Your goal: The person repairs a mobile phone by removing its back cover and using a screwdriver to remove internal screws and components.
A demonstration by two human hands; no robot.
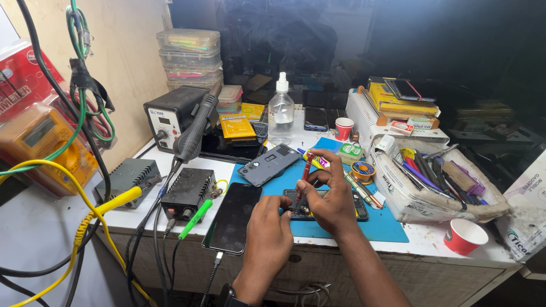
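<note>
An opened phone (359, 208) lies on a blue mat (384, 224) at the bench's front edge. My right hand (333, 196) holds a red screwdriver (305, 173) upright, its tip down on the phone's left part. My left hand (267, 233) rests at the phone's left end, fingers curled against it. A grey phone back cover (269, 164) lies just beyond, and a black phone screen (233, 218) lies face up to the left with a cable plugged into its near end.
A hot-air station (170, 116) with its handle stands back left, beside two black power boxes (187, 190). A clear bottle (281, 116), red cups (463, 236), a solder reel (363, 169) and a tool-filled white tray (418, 196) sit around. Cables hang at left.
</note>
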